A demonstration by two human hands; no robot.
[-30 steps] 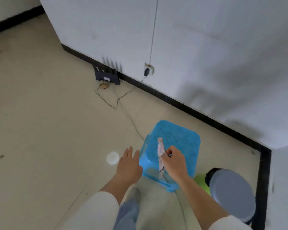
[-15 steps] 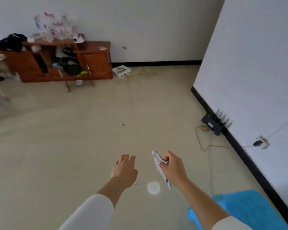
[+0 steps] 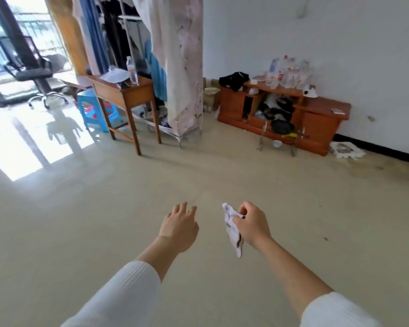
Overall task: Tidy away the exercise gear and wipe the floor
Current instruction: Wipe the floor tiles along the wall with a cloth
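My right hand [image 3: 252, 221] is shut on a small white cloth [image 3: 232, 228] with dark smudges, which hangs down from my fingers. My left hand [image 3: 180, 226] is held out beside it, palm down, fingers slightly apart and holding nothing. Both hands hover above the beige tiled floor [image 3: 104, 220]. No exercise gear can be made out in this view.
A wooden desk [image 3: 125, 95] and a fabric wardrobe [image 3: 177, 67] stand ahead on the left, with a blue stool [image 3: 90, 109] and an office chair [image 3: 33, 74] beyond. A low wooden cabinet [image 3: 283, 109] with clutter runs along the far wall. A white rag [image 3: 346, 149] lies beside it.
The view has swung left, away from the blue stool and wall corner, to the open room. My hands keep their pose, and the cloth stays in my right hand.
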